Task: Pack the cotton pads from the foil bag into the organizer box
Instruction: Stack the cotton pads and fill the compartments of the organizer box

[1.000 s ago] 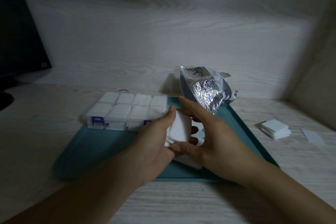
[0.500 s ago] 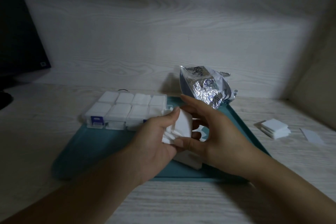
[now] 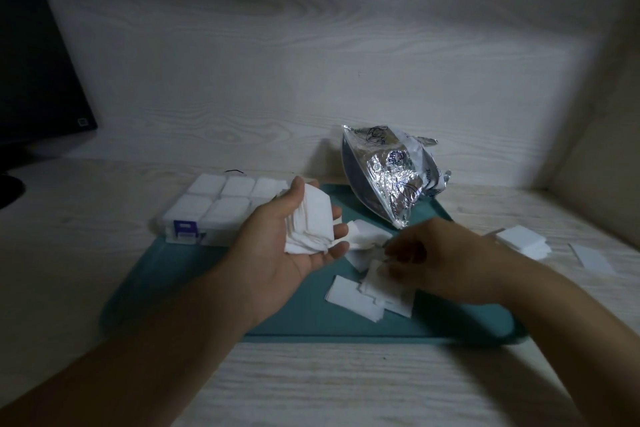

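Left hand (image 3: pixel 294 246) is up, palm turned toward the camera, thumb and fingers curled round a thick stack (image 3: pixel 310 222) of cotton pads, held just above the tray (image 3: pixel 194 281). The stack stands on edge, its flat faces turned right and toward us, its longer side running top to bottom, the lower pads fanning loose at the palm. Right hand (image 3: pixel 433 260) is down low on the tray, fingers curled in among the loose pads (image 3: pixel 363 291); it's motion-blurred, so whether it has actually pinched one I cannot tell. The two hands are apart, the left higher and further back.

Now the relation that matters: the box (image 3: pixel 214 210) sits just behind and to the left of the left hand, at the tray's back-left corner, its long axis running left to right across the view. The left hand is much the nearer of the two; the right is well off to the other side. The compartments in view look packed to the top with white pads already, and the hand hides the box's right end, so any free slot there is out of sight.

Loose pads lie flat and scattered, overlapping, between the hands and under the right. The foil bag (image 3: pixel 391 180) slumps at the tray's back-right, crumpled, leaning right. Beyond the tray's right edge, on the table, another small pile (image 3: pixel 519 241) and a single pad (image 3: pixel 594 256).
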